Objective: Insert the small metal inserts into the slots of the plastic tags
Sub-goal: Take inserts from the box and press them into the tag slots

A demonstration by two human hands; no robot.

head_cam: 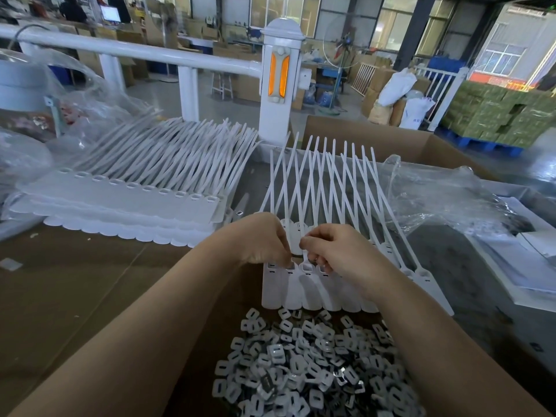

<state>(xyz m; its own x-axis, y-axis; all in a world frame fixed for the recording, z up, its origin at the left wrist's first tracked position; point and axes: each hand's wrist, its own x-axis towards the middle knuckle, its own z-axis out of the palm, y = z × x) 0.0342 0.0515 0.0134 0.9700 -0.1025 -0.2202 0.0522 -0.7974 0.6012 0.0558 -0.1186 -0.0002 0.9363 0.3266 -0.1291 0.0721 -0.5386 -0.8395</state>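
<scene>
A joined strip of white plastic tags (313, 291) lies in front of me, its long tails (331, 182) fanning away and crossing those of a second strip under it. Both hands hover over the row of slots at the tags' heads. My left hand (258, 239) pinches down with its fingertips at one slot, apparently on a small metal insert that the fingers mostly hide. My right hand (334, 248) is curled over the neighbouring slots, fingertips touching the tags; whether it holds an insert I cannot tell. A heap of small metal inserts (310, 365) lies near me, below the tags.
A stack of more tag strips (126, 200) lies at the left on the brown cardboard-covered table (75, 290). Clear plastic bags (445, 200) sit at right and back left. An open cardboard box (391, 142) and a white railing post (279, 82) stand behind.
</scene>
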